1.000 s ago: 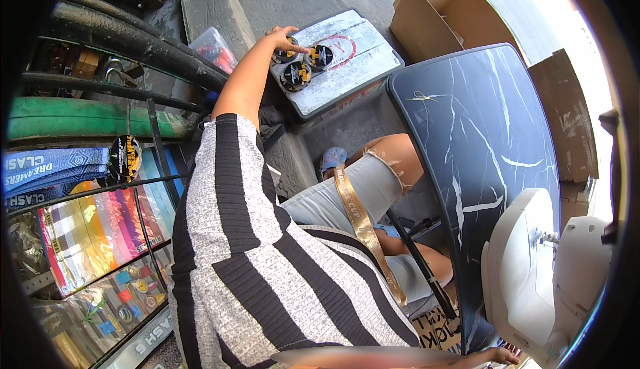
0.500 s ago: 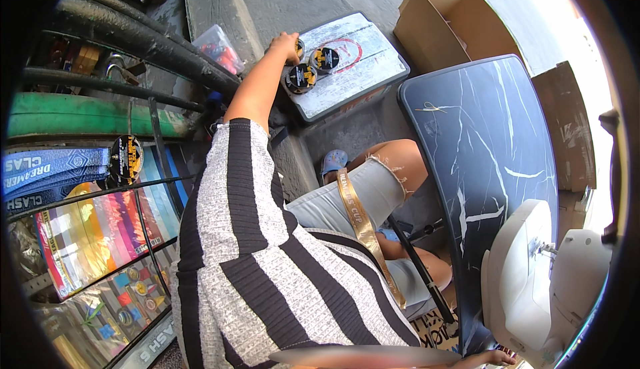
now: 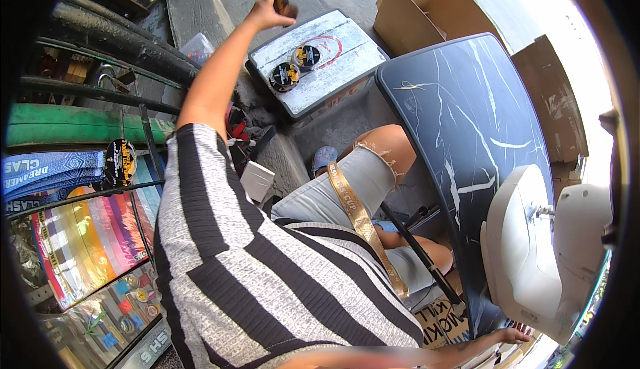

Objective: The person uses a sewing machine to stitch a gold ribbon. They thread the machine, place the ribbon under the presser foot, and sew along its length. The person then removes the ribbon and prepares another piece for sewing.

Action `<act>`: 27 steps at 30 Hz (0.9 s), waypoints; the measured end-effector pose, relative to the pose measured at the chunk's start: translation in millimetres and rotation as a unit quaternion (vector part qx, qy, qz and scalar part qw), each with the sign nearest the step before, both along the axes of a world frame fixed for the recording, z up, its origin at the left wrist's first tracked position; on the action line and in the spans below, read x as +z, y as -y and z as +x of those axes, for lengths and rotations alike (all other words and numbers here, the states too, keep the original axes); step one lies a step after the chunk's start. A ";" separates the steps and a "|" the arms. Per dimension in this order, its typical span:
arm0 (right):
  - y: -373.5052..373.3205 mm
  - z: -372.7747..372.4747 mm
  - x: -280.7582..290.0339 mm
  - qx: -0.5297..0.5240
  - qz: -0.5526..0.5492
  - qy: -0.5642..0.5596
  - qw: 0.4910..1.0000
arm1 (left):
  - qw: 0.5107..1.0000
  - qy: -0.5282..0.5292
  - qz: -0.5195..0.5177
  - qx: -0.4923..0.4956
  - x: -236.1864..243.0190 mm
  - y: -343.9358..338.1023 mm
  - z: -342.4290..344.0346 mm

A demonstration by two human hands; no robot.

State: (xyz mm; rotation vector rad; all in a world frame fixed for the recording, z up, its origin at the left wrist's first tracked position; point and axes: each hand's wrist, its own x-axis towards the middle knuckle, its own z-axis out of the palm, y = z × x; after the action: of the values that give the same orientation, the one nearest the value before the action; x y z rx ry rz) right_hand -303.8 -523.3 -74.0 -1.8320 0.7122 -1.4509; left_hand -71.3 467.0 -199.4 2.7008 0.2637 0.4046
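My left hand [image 3: 273,10] is closed on a dark round disc [image 3: 285,8], held above the back left corner of a scuffed white-topped box [image 3: 360,56]. Two black-and-yellow round discs [image 3: 285,77] lie on that box's lid, beside a red oval mark. My right hand [image 3: 512,336] is at the lower right, below a white machine [image 3: 517,249], with curled fingers; what they hold, if anything, is too small to make out. A gold printed ribbon [image 3: 353,202] lies across my lap.
A dark marbled table [image 3: 467,109] stands at my right. Open cardboard boxes [image 3: 407,19] sit behind it. At my left are metal bars, a green beam [image 3: 80,121], blue lanyards [image 3: 50,172], another hanging disc and racks of colorful ribbons [image 3: 93,236]. A concrete ledge runs beside the box.
My left hand has lifted one disc off the lid and moved up and left with it. The other two discs remain on the box. The view has shifted slightly.
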 end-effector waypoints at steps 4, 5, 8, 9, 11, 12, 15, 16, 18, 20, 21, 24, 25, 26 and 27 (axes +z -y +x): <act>14.3 -0.4 0.0 0.011 0.017 -0.002 1.000 | 0.941 0.146 0.035 -0.304 116.9 104.4 24.4; 17.9 -0.4 0.0 0.015 0.023 0.000 1.000 | 0.942 0.047 -0.019 -0.331 144.1 134.2 24.3; 25.6 0.6 -0.5 0.030 0.042 0.000 0.999 | 0.873 -0.007 -0.068 -0.484 191.9 225.8 13.1; 27.1 1.3 1.0 0.035 0.049 0.001 0.998 | 0.845 0.034 -0.056 -0.530 198.4 254.1 10.0; 26.5 2.1 2.5 0.042 0.052 -0.001 0.998 | 0.824 0.075 0.000 -0.561 200.0 299.4 1.9; 25.1 1.4 4.1 0.034 0.042 -0.010 0.998 | 0.827 0.045 0.005 -0.561 198.1 316.8 -1.7; 18.6 0.3 6.1 0.024 0.011 -0.028 0.999 | 0.832 -0.111 0.096 -0.535 194.9 350.8 -3.9; 17.2 -0.1 6.2 0.023 0.011 -0.038 0.999 | 0.825 -0.119 0.097 -0.544 192.3 356.9 -5.2; 15.8 1.7 4.9 0.022 0.016 -0.030 0.999 | 0.808 -0.167 0.142 -0.547 189.9 365.4 -6.6; 17.7 2.8 4.1 0.031 0.000 -0.025 0.999 | 0.809 -0.200 0.121 -0.539 188.7 365.9 -8.8; 19.4 2.3 3.2 0.033 -0.001 -0.025 0.999 | 0.812 -0.210 0.115 -0.532 188.2 364.7 -10.6; 26.6 1.6 2.1 0.033 0.004 -0.025 0.999 | 0.821 -0.201 0.088 -0.528 190.3 359.5 -14.2; 28.9 1.6 1.6 0.039 0.006 -0.021 0.999 | 0.819 -0.213 0.086 -0.526 191.6 357.9 -15.0; 32.0 0.4 1.4 0.034 0.006 -0.031 0.999 | 0.818 -0.220 0.077 -0.525 192.8 357.3 -15.6; 34.2 -0.4 -0.5 0.044 0.001 -0.024 0.999 | 0.822 -0.223 0.064 -0.521 193.8 356.5 -15.5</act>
State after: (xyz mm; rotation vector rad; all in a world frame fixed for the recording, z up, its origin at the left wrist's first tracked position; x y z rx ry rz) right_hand -304.2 -557.6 -74.5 -1.8785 0.6465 -1.3541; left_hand -86.8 110.5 -5.7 2.5401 -1.1189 -0.5532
